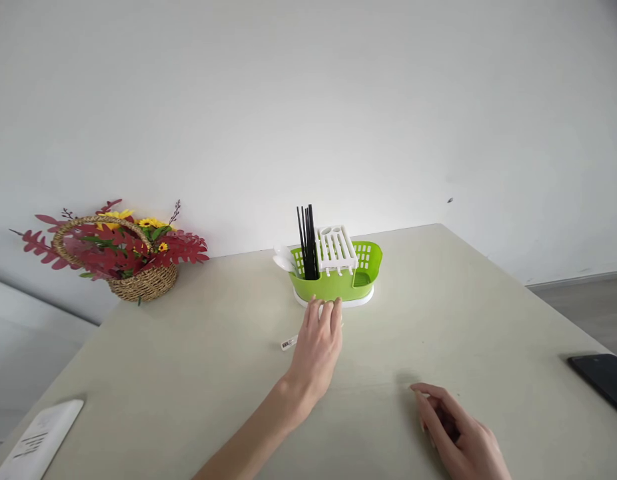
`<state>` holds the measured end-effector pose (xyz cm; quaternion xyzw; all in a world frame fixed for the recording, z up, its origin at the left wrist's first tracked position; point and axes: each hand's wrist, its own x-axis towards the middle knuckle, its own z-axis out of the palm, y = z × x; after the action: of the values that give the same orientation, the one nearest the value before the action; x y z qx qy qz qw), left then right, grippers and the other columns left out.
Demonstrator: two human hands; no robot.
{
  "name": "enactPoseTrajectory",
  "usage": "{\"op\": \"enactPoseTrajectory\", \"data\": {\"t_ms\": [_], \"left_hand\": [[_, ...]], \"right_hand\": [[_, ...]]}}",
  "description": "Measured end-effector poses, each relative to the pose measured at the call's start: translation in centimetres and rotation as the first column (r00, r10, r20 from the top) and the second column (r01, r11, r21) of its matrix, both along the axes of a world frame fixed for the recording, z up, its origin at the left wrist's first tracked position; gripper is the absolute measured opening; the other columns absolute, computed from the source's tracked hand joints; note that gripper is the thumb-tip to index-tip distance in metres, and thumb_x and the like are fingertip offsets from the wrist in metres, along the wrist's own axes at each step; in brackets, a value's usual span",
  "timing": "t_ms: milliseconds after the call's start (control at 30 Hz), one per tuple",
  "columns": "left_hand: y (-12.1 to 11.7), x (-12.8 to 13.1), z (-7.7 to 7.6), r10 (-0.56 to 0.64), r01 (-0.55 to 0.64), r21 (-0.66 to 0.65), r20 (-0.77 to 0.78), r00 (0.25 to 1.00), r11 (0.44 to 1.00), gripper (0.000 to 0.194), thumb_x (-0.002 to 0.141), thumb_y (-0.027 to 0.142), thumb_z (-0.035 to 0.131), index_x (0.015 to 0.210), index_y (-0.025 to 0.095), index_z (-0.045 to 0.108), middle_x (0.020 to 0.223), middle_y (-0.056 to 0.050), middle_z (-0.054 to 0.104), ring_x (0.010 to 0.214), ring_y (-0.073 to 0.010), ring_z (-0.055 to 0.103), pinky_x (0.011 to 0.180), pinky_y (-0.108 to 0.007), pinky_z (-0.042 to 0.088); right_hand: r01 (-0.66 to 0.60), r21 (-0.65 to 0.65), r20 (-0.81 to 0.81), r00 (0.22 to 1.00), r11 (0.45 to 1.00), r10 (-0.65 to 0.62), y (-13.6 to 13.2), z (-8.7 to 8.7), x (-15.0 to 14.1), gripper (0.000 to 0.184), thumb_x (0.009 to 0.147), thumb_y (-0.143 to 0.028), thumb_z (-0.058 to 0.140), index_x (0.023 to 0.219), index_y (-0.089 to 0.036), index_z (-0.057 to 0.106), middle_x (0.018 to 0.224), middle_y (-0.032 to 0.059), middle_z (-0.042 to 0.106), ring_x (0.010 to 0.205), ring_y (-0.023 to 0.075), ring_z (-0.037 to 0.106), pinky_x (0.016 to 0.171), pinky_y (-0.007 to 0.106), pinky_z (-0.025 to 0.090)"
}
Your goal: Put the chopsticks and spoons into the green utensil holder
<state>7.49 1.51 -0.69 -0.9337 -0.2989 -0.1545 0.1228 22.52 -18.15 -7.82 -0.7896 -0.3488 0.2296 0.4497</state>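
My left hand [318, 343] reaches to the front of the green caddy, its fingers bent down over a white spoon. The labelled handle end of the spoon [289, 343] sticks out on the left; the hand hides most of the rest. Behind the fingertips stands the green utensil caddy [328, 289] on its white base. It holds black chopsticks [308, 247], white spoons [284, 260] at its left end and a white slotted rack [337, 249]. Lower right, my right hand [461, 433] rests near the tabletop with fingers curled, thumb and forefinger close together, nothing visible in them.
A wicker basket [146, 283] of red leaves and yellow flowers stands at the back left by the wall. At the lower left lies a white flat object [43, 437] with dark marks. A black phone [602, 380] lies by the table's right edge.
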Motion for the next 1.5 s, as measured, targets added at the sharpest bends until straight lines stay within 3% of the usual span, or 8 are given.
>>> {"op": "enactPoseTrajectory", "data": {"t_ms": [167, 333, 467, 567, 767, 967, 1200, 1500], "left_hand": [[0.9, -0.7, 4.3, -0.013, 0.103, -0.208, 0.392, 0.92, 0.973, 0.042, 0.107, 0.022, 0.044, 0.149, 0.022, 0.04, 0.13, -0.013, 0.065, 0.118, -0.0225, 0.068, 0.093, -0.034, 0.062], [2.6, -2.5, 12.0, 0.003, 0.136, -0.126, 0.743, 0.669, 0.983, 0.034, 0.103, 0.032, 0.059, 0.135, 0.024, 0.055, 0.124, -0.009, 0.067, 0.112, -0.021, 0.07, 0.1, -0.037, 0.06], [3.9, -3.2, 14.8, -0.011, 0.17, -0.079, 0.88, 0.475, 0.982, 0.034, 0.101, 0.038, 0.062, 0.132, 0.025, 0.058, 0.125, -0.008, 0.066, 0.115, -0.023, 0.07, 0.105, -0.043, 0.059], [5.1, -2.6, 13.7, -0.014, 0.232, -0.094, 0.905, 0.424, 0.968, 0.036, 0.101, 0.041, 0.062, 0.132, 0.023, 0.056, 0.128, -0.009, 0.065, 0.119, -0.0254, 0.07, 0.108, -0.047, 0.057], [7.4, -0.8, 8.9, 0.066, 0.288, -0.19, 0.918, 0.391, 0.939, 0.03, 0.101, 0.039, 0.061, 0.126, 0.022, 0.056, 0.133, -0.011, 0.062, 0.121, -0.0239, 0.069, 0.106, -0.042, 0.058], [8.6, -0.4, 5.6, -0.001, 0.226, -0.14, 0.849, 0.529, 0.964, 0.026, 0.103, 0.033, 0.058, 0.126, 0.022, 0.057, 0.125, -0.012, 0.064, 0.117, -0.0223, 0.068, 0.102, -0.04, 0.059], [8.4, 0.0, 3.8, -0.062, 0.082, 0.006, 0.708, 0.703, 0.997, 0.023, 0.104, 0.029, 0.054, 0.127, 0.024, 0.054, 0.121, -0.007, 0.069, 0.116, -0.0206, 0.067, 0.125, -0.058, 0.033], [8.7, -0.2, 2.9, -0.09, 0.076, 0.051, 0.689, 0.719, 0.996, 0.024, 0.103, 0.026, 0.056, 0.127, 0.024, 0.055, 0.121, -0.006, 0.07, 0.116, -0.0193, 0.067, 0.129, -0.06, 0.023]], "right_hand": [[0.014, 0.001, 0.013, 1.0, 1.0, -0.014, 0.1, 0.0, 0.1, 0.041, 0.092, -0.065, 0.05, 0.1, -0.03, 0.069, 0.066, -0.0032, 0.062, 0.057, 0.0148, 0.056, 0.058, 0.02, 0.045], [-0.013, -0.022, -0.002, 1.0, 1.0, 0.013, -0.1, 0.0, 0.3, 0.04, 0.093, -0.064, 0.052, 0.102, -0.03, 0.069, 0.067, -0.0037, 0.062, 0.058, 0.0137, 0.056, 0.057, 0.019, 0.045], [-0.014, -0.029, -0.005, 1.0, 0.999, 0.014, -0.1, 0.0, 0.3, 0.04, 0.093, -0.064, 0.051, 0.103, -0.029, 0.068, 0.068, -0.0031, 0.063, 0.059, 0.0139, 0.057, 0.057, 0.019, 0.045], [-0.012, -0.026, 0.003, 1.0, 1.0, 0.012, -0.1, -0.1, 0.3, 0.04, 0.093, -0.064, 0.051, 0.103, -0.029, 0.068, 0.067, -0.003, 0.062, 0.058, 0.0144, 0.056, 0.056, 0.02, 0.045], [-0.019, -0.008, 0.011, 1.0, 1.0, 0.019, -0.1, -0.2, 0.3, 0.039, 0.093, -0.064, 0.052, 0.102, -0.029, 0.069, 0.068, -0.003, 0.063, 0.058, 0.0142, 0.057, 0.057, 0.02, 0.046], [-0.006, -0.013, 0.001, 1.0, 1.0, 0.006, -0.1, -0.2, 0.2, 0.041, 0.094, -0.064, 0.05, 0.103, -0.03, 0.069, 0.069, -0.0026, 0.064, 0.059, 0.0145, 0.059, 0.057, 0.02, 0.045], [-0.014, 0.004, 0.012, 1.0, 1.0, 0.014, 0.0, 0.1, 0.3, 0.042, 0.094, -0.065, 0.052, 0.103, -0.028, 0.071, 0.067, -0.0025, 0.063, 0.055, 0.0135, 0.056, 0.056, 0.019, 0.046], [-0.012, 0.008, 0.003, 1.0, 1.0, 0.012, 0.0, 0.0, 0.4, 0.041, 0.093, -0.064, 0.053, 0.102, -0.029, 0.071, 0.066, -0.0023, 0.063, 0.055, 0.0138, 0.056, 0.054, 0.019, 0.047]]}}
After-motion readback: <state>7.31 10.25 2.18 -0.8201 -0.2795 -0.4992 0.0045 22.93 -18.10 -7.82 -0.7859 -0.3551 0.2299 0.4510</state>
